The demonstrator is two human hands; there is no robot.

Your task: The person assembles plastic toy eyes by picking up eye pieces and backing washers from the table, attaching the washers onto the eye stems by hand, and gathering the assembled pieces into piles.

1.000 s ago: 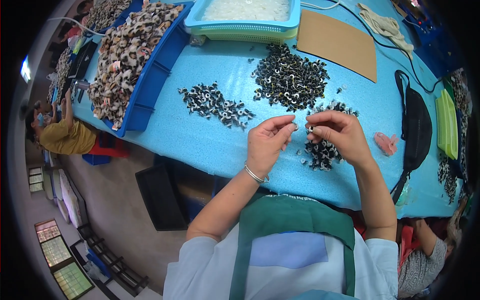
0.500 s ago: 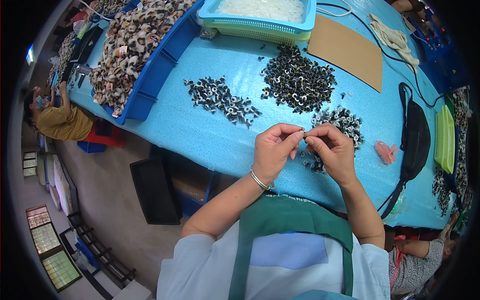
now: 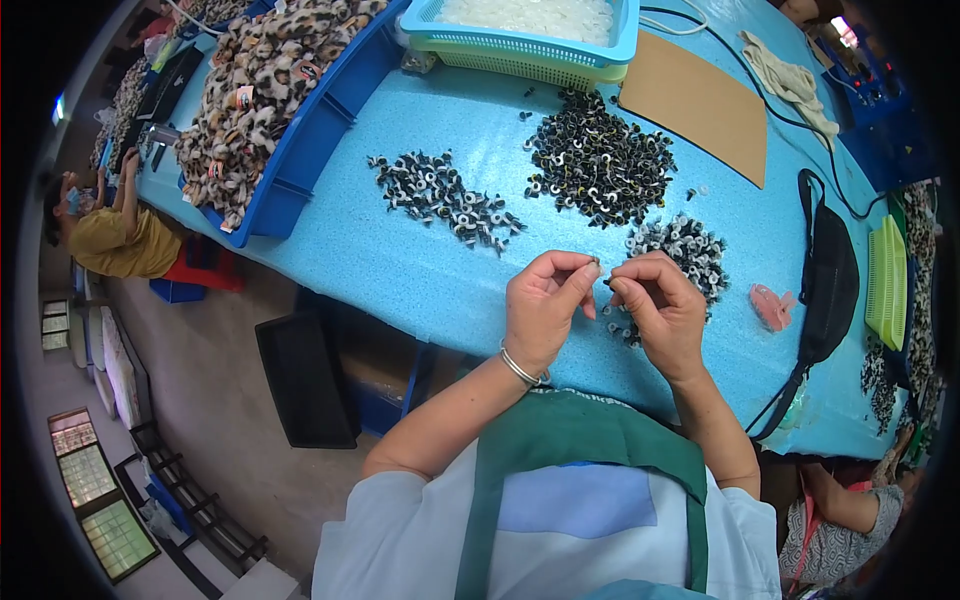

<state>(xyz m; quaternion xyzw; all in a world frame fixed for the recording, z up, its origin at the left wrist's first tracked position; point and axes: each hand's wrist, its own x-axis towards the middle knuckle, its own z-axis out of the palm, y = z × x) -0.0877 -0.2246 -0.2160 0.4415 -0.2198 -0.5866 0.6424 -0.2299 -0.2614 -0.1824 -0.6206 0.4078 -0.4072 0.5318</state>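
Note:
My left hand [image 3: 542, 312] pinches a tiny dark piece [image 3: 597, 263] between thumb and forefinger. Just right of it, my right hand [image 3: 662, 310] closes its fingertips on a small black piece [image 3: 609, 282]; a narrow gap parts the two hands. Beneath and beyond my right hand lies a pile of black pieces with whitish rings [image 3: 685, 242]. Farther off is a larger pile of black pieces with yellow and white bits [image 3: 600, 160]. To the left, a third heap of black-and-white pieces [image 3: 440, 198] spreads across the blue table [image 3: 400, 290].
A blue tray [image 3: 290, 170] heaped with spotted plush pieces [image 3: 260, 90] stands at the far left. Stacked baskets [image 3: 520, 50] hold whitish parts. Brown cardboard [image 3: 692, 110], a cloth [image 3: 790, 80], a pink item [image 3: 772, 306] and a black pouch-like item [image 3: 830, 280] lie rightward. Other people sit nearby.
My fingertips, which met around a small piece, have drawn slightly apart. Each hand now pinches its own small piece.

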